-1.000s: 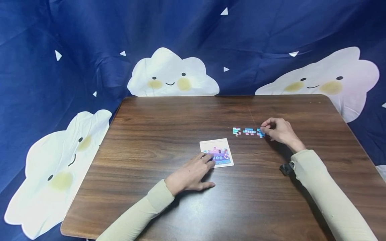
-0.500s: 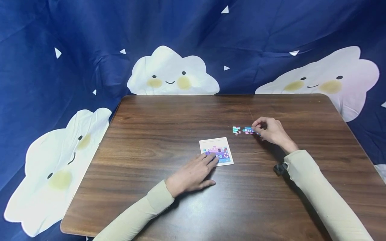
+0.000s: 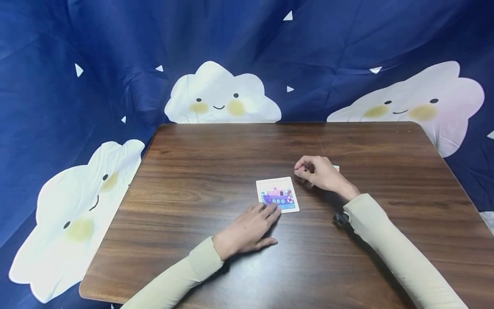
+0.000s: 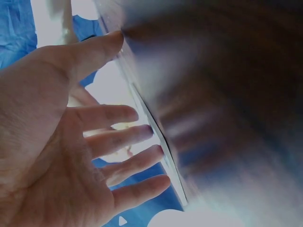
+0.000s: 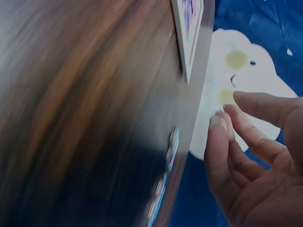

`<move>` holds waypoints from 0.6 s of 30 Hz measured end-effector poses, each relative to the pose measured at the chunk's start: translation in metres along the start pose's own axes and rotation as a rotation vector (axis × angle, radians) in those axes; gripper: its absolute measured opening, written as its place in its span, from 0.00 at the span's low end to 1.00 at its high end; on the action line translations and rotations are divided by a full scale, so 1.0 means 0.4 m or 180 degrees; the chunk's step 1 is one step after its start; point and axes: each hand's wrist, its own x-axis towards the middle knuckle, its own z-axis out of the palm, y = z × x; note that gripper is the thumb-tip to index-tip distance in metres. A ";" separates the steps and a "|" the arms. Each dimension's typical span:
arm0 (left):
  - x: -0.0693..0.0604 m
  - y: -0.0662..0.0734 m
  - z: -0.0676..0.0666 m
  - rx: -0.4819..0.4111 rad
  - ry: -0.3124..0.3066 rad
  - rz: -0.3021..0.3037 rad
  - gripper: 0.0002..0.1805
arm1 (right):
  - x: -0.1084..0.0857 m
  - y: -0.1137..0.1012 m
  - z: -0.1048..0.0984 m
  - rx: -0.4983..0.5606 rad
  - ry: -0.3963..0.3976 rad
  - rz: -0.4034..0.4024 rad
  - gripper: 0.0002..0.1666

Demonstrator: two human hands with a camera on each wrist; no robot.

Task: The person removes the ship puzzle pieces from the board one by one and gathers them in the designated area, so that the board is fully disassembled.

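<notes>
A white-framed jigsaw board [image 3: 268, 184] with a purple and pink ship picture lies mid-table. My left hand [image 3: 247, 229] rests its fingertips on the board's near edge; in the left wrist view the fingers are straight and spread beside the board's edge [image 4: 161, 142]. Right of the board, my right hand [image 3: 320, 174] hovers over a row of loose jigsaw pieces and hides most of them. One piece's corner [image 3: 337, 168] shows past it. In the right wrist view, thumb and fingers stand apart, nothing visible between them, with pieces [image 5: 173, 146] flat on the table.
The brown wooden table [image 3: 185, 171] reaches back to a dark blue curtain [image 3: 127, 34] printed with white clouds [image 3: 224, 111]. A small black device [image 3: 341, 219] sits at the right wrist, by the pale sleeve [image 3: 378, 227].
My right hand has moved left along the row of pieces, from the rightmost to above the left one. My left fingers have slid slightly toward the board's near edge.
</notes>
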 end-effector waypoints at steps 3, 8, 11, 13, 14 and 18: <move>-0.001 0.000 0.003 -0.0014 -0.0012 -0.0011 0.47 | 0.006 -0.018 0.020 0.0071 -0.0173 -0.0113 0.05; -0.003 0.000 0.007 -0.0027 -0.0027 -0.0017 0.47 | 0.018 -0.033 0.054 0.0142 -0.0385 -0.0239 0.06; -0.005 0.001 0.007 -0.0041 -0.0050 -0.0005 0.47 | 0.025 -0.037 0.071 0.0084 -0.0447 -0.0303 0.05; -0.005 0.001 0.008 -0.0045 -0.0051 0.0003 0.47 | 0.028 -0.041 0.080 0.0010 -0.0446 -0.0345 0.05; -0.006 0.001 0.009 -0.0048 -0.0043 0.0007 0.47 | 0.030 -0.044 0.085 -0.0016 -0.0445 -0.0360 0.04; -0.006 0.001 0.011 -0.0040 0.0012 0.0014 0.46 | 0.035 -0.053 0.099 -0.0075 -0.0480 -0.0413 0.05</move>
